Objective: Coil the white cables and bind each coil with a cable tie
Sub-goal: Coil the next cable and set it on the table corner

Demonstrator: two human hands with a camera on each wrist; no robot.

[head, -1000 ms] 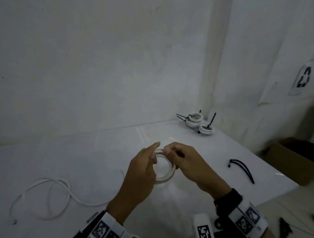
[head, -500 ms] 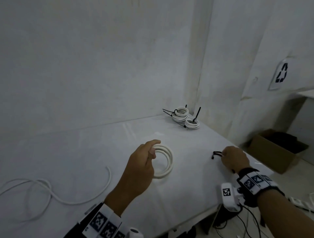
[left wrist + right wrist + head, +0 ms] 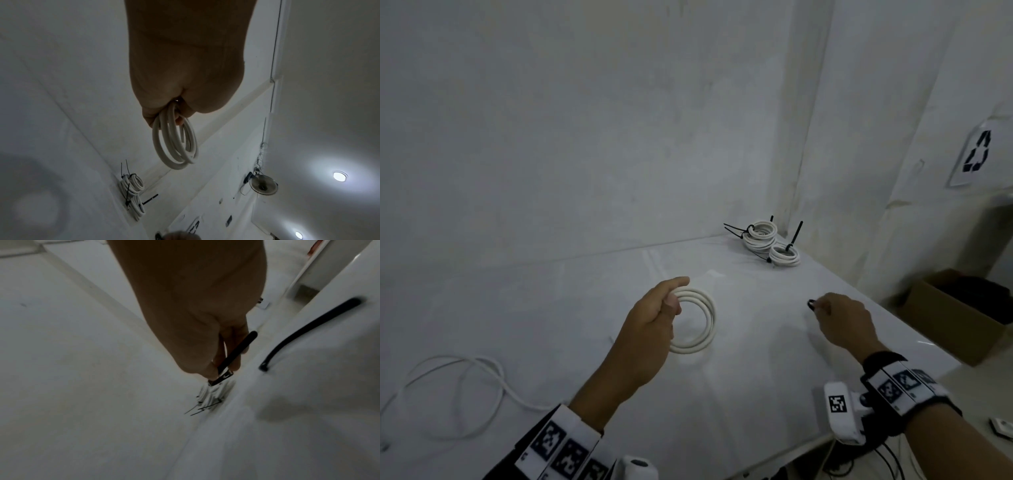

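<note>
My left hand holds a white cable coil up above the white table, thumb and fingers pinching its near-left rim. In the left wrist view the coil hangs from my left hand in several loose turns with no tie on it. To the right, my right hand pinches a black cable tie by its head end. The right wrist view shows the tie lying along my fingers. A second black tie lies on the table beside it.
Bound white coils with black tie tails sit in the far right corner of the table. A loose white cable sprawls at the near left. A cardboard box stands on the floor beyond the table's right edge.
My right hand left the coil, went right to the black ties and now pinches one off the table. My left hand has kept hold of the coil alone.
</note>
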